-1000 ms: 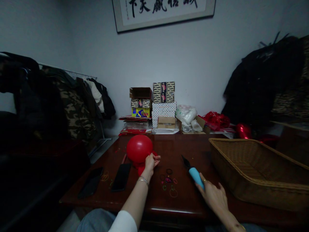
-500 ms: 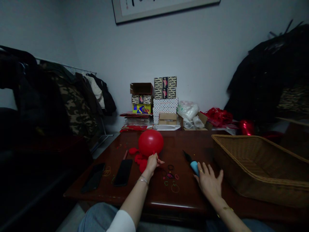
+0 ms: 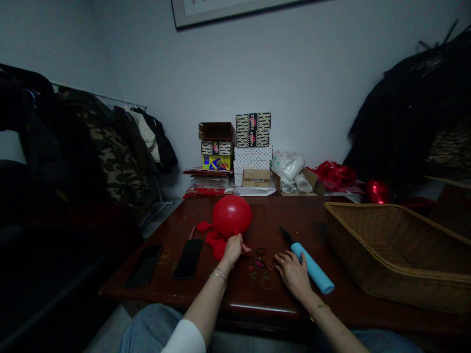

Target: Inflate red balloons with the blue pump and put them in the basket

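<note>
A round, inflated red balloon stands above the table, its neck pinched in the fingers of my left hand. Uninflated red balloons lie just behind that hand. My right hand is open, fingers spread, low over the tabletop beside a blue hand pump with a black nozzle. Between my hands lie several small rubber bands and hair ties in different colours, one a larger tan loop.
Two dark phones and some yellow rubber bands lie on the left of the brown table. A large wicker basket takes up the right side. Stacked boxes stand at the back, near plastic bags.
My right hand has moved left off the blue pump towards the small bands, leaving the whole pump visible. My left hand keeps its pinch on the balloon.
</note>
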